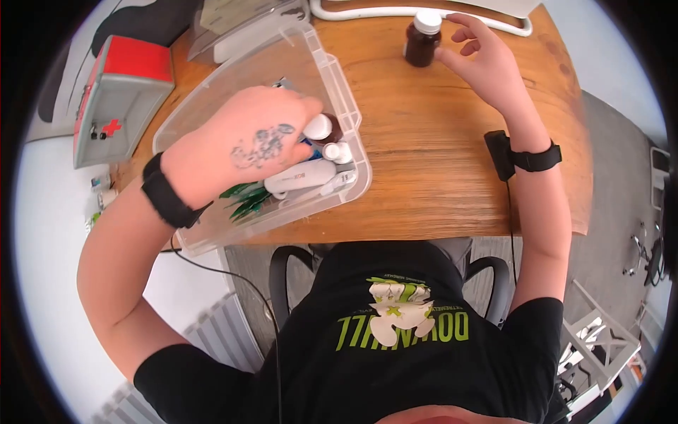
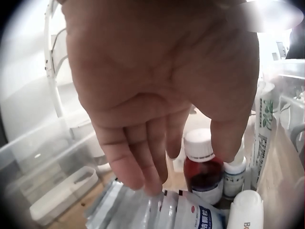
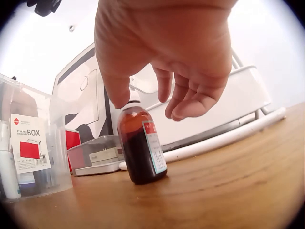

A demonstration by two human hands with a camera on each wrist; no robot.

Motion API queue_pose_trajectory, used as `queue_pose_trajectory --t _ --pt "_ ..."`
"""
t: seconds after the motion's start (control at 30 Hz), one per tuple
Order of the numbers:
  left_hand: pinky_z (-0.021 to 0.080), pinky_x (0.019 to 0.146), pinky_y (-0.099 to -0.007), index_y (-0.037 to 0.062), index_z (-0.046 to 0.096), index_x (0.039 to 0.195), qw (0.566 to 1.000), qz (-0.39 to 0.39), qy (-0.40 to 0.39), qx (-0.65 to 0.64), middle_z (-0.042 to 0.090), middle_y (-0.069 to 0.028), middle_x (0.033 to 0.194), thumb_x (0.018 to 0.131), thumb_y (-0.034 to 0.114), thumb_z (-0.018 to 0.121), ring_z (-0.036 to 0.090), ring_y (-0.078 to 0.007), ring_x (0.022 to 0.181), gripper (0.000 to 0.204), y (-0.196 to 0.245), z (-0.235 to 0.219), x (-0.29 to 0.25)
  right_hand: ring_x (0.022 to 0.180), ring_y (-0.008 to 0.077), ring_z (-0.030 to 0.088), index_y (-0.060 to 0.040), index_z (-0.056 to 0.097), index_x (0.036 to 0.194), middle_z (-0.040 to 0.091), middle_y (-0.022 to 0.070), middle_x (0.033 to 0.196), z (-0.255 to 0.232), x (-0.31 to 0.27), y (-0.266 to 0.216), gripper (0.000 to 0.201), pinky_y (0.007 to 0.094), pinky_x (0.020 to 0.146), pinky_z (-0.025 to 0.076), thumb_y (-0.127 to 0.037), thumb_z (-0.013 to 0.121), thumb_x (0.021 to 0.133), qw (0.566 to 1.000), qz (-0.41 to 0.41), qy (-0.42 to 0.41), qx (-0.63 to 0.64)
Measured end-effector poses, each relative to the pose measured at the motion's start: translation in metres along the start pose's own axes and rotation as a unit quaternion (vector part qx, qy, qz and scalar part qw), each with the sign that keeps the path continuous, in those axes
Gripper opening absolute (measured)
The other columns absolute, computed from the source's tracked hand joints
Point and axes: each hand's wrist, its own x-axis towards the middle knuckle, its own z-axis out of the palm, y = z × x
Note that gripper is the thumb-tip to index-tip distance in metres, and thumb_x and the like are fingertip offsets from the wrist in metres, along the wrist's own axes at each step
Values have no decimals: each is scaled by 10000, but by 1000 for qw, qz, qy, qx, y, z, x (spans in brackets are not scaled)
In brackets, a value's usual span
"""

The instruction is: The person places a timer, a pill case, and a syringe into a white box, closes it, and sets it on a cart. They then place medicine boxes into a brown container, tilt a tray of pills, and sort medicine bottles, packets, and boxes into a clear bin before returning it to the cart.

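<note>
My left hand reaches down inside a clear plastic storage box. In the left wrist view its loosely extended fingers hang at silvery sachets, while the thumb overlaps a white-capped bottle of dark red liquid. Beside that bottle stand a small white bottle and a white oblong device. On the table, my right hand is at a second brown bottle with a white cap. Its thumb lies right at the cap and neck, the other fingers spread behind. This bottle stands upright.
At the left stands a grey and red first-aid box with a cross. A clear container and a white tubular frame are at the back of the wooden table. Green packaging lies in the storage box.
</note>
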Motion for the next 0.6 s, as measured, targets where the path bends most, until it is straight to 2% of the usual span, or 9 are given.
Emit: queue_pose_trajectory --t 0.1,0.13,0.23,0.27,0.33,0.43,0.5,0.57,0.6 --pt "532 756 -478 28 641 1104 999 19 28 -7 687 -192 920 807 201 711 649 -417 861 351 -3 11 7 1090 192 628 -91 549 1433 671 73 1235 23 5 17 677 346 921 521 -278 809 836 995 -14 -31 97" --pt "534 739 -472 23 661 1014 999 20 45 -16 689 -191 916 814 202 688 655 -401 845 269 -1 9 9 1131 193 622 -54 527 1444 655 87 1296 32 6 19 693 331 938 517 -243 807 840 993 -23 -25 117" --pt "535 738 -446 10 667 929 997 -20 47 -62 686 -196 917 802 201 700 639 -403 827 232 3 7 8 1128 190 634 -45 549 1416 671 94 1271 47 17 20 633 340 943 520 -193 791 850 979 -9 -35 201" --pt "537 737 -426 7 676 936 996 -29 55 -57 688 -193 918 804 210 707 650 -386 819 244 4 4 5 957 209 678 -1 621 1251 688 103 1060 38 15 -8 470 352 831 555 -124 780 827 940 -5 -49 339" --pt "541 734 -386 1 694 951 996 -43 70 -42 691 -188 920 809 229 720 670 -351 801 270 3 -3 -2 989 186 662 7 596 1285 678 86 1097 36 17 -10 504 340 853 552 -53 779 819 945 -2 -74 319" --pt "513 674 -351 29 729 1017 976 -55 124 -168 679 -132 799 844 271 747 649 -244 730 298 -10 -30 -33 1012 211 667 16 567 1318 676 102 1137 21 18 -13 543 333 874 551 -56 778 823 962 -5 -102 251" --pt "488 704 -298 62 727 1138 964 -112 200 -135 704 -41 885 892 313 750 602 -147 748 352 -14 -56 -64 1039 213 666 0 567 1343 684 106 1170 19 19 1 558 336 898 543 -106 779 838 973 -10 -103 206" --pt "481 730 -278 53 698 1216 927 -154 272 -207 726 -18 1026 945 346 704 599 -107 793 400 -22 -87 -90 1087 181 653 -35 581 1374 697 89 1215 28 23 29 569 342 937 527 -167 780 858 980 -22 -91 174" --pt "475 748 -262 27 681 1238 916 -144 296 -228 727 -36 1062 961 349 681 606 -98 819 425 -28 -101 -91 1073 177 657 -32 589 1361 703 87 1199 25 21 29 555 341 933 529 -165 780 858 983 -8 -82 164"
